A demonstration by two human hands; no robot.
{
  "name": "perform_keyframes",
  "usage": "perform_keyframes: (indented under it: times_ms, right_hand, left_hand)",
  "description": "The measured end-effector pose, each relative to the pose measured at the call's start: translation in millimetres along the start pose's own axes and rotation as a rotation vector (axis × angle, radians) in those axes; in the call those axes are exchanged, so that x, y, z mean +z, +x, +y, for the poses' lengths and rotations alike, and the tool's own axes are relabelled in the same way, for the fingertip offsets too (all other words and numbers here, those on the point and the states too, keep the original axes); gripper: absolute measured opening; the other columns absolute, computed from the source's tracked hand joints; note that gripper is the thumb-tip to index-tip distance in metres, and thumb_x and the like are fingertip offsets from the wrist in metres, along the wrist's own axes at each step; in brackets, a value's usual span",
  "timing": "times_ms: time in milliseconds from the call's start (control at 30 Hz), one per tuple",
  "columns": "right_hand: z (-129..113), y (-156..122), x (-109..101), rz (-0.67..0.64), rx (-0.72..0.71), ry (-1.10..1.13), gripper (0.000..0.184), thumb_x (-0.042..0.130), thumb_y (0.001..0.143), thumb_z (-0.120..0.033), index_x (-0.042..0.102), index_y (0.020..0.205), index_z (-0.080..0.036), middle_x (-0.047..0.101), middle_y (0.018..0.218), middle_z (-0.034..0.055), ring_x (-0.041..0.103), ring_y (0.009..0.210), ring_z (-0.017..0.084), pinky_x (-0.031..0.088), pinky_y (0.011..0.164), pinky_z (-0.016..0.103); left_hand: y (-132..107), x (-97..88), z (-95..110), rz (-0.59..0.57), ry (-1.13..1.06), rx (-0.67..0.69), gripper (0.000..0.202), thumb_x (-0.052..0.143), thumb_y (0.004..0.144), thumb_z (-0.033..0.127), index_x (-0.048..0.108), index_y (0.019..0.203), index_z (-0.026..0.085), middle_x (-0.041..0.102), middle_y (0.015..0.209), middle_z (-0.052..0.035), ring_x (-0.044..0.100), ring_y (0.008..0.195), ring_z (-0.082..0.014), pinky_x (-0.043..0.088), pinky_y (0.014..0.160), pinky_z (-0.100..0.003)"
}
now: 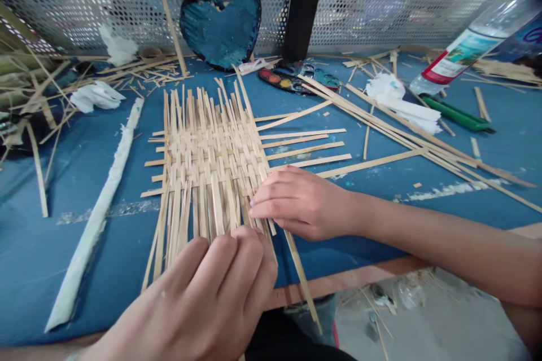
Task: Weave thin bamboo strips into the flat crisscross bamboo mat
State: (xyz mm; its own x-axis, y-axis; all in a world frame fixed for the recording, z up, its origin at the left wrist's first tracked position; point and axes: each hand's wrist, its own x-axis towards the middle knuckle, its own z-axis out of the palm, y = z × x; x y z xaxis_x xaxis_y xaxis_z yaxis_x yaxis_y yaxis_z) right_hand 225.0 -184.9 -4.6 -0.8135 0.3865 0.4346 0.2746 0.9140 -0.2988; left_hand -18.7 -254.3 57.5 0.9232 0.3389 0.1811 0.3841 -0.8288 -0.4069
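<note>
Head view: plaited mat of thin bamboo strips lying flat on a blue tabletop, directly beneath and beyond the fingers of both hands. Left hand: fingers curled and closed down over the near strip ends. Right hand: fingers loosely extended, tips touching the mat's near right corner. Whether either hand grips a strip cannot be told. Beyond the right fingertips, loose strips fan across the table, with a watercolour palette farther on. Left of the left fingers lies a long white wrapped roll.
</note>
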Motion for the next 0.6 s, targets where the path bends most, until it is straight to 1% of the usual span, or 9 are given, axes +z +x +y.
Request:
perform_keyframes:
  times_ms: [67, 133, 167, 267, 333, 400, 467, 600]
  right_hand:
    - [0.8, 3.8, 1.9, 0.025, 0.058, 0.062, 0.028, 0.045, 0.108, -0.025, 0.066, 0.123, -0.014, 0.076, 0.111, 0.0088, 0.064, 0.105, 0.020, 0.044, 0.095, 0.037]
    - [1.4, 9.1, 4.7, 0.015, 0.118, 0.105, 0.031, 0.047, 0.109, -0.029, 0.062, 0.131, -0.015, 0.075, 0.104, 0.0075, 0.063, 0.097, 0.019, 0.044, 0.091, 0.035]
    - [1.6, 12.1, 6.2, 0.001, 0.126, 0.101, 0.032, 0.049, 0.108, -0.030, 0.061, 0.134, -0.015, 0.075, 0.104, 0.0076, 0.062, 0.096, 0.019, 0.044, 0.090, 0.034]
    - [1.1, 19.7, 9.3, -0.055, 0.083, 0.000, 0.030, 0.051, 0.106, -0.026, 0.065, 0.130, -0.015, 0.072, 0.108, 0.0095, 0.058, 0.097, 0.020, 0.041, 0.089, 0.035]
    - [0.8, 22.6, 10.0, -0.078, 0.072, -0.077, 0.028, 0.052, 0.105, -0.023, 0.067, 0.127, -0.016, 0.071, 0.110, 0.0096, 0.056, 0.097, 0.021, 0.039, 0.087, 0.035]
    - [1.0, 23.9, 10.1, -0.085, 0.067, -0.118, 0.028, 0.052, 0.106, -0.026, 0.067, 0.127, -0.016, 0.071, 0.110, 0.0095, 0.055, 0.097, 0.021, 0.038, 0.086, 0.034]
    - [1.8, 24.7, 10.8, -0.060, 0.057, -0.123, 0.029, 0.050, 0.107, -0.029, 0.068, 0.126, -0.016, 0.070, 0.107, 0.0089, 0.054, 0.096, 0.020, 0.038, 0.086, 0.034]
    - [2.8, 27.5, 14.4, 0.010, 0.028, -0.156, 0.028, 0.050, 0.108, -0.031, 0.073, 0.116, -0.017, 0.070, 0.097, 0.0063, 0.052, 0.087, 0.019, 0.036, 0.080, 0.032]
  left_hand:
    - [1.1, -0.5, -2.1, -0.003, 0.008, -0.015, 0.035, 0.047, 0.094, 0.006, 0.066, 0.124, 0.005, 0.066, 0.103, -0.0151, 0.060, 0.080, -0.0253, 0.050, 0.059, -0.038]
    - [2.8, 1.5, -4.3, 0.033, 0.011, -0.034, 0.034, 0.046, 0.093, 0.004, 0.068, 0.119, 0.008, 0.066, 0.098, -0.0129, 0.059, 0.075, -0.0234, 0.050, 0.058, -0.037]
    - [3.8, 3.5, -5.5, 0.060, 0.012, -0.039, 0.034, 0.044, 0.093, 0.002, 0.069, 0.115, 0.008, 0.065, 0.095, -0.0117, 0.058, 0.072, -0.0226, 0.050, 0.056, -0.036]
    - [6.2, 10.1, -8.4, 0.101, 0.000, -0.037, 0.032, 0.042, 0.090, 0.001, 0.070, 0.102, 0.010, 0.065, 0.087, -0.0105, 0.057, 0.066, -0.0223, 0.050, 0.053, -0.036]
    - [6.9, 12.6, -9.3, 0.085, -0.011, -0.029, 0.031, 0.043, 0.089, 0.002, 0.070, 0.100, 0.010, 0.066, 0.086, -0.0106, 0.059, 0.067, -0.0229, 0.050, 0.054, -0.036]
    - [6.6, 12.5, -9.3, 0.086, -0.013, -0.016, 0.030, 0.045, 0.089, 0.003, 0.071, 0.103, 0.010, 0.067, 0.087, -0.0100, 0.060, 0.069, -0.0228, 0.049, 0.055, -0.036]
    - [5.6, 10.9, -8.2, 0.058, -0.001, -0.003, 0.030, 0.047, 0.090, 0.005, 0.070, 0.108, 0.010, 0.066, 0.088, -0.0091, 0.060, 0.069, -0.0223, 0.048, 0.055, -0.036]
    - [2.5, 10.3, -2.6, -0.107, -0.011, 0.048, 0.027, 0.050, 0.095, 0.015, 0.071, 0.112, 0.017, 0.066, 0.095, -0.0067, 0.059, 0.075, -0.0215, 0.048, 0.061, -0.035]
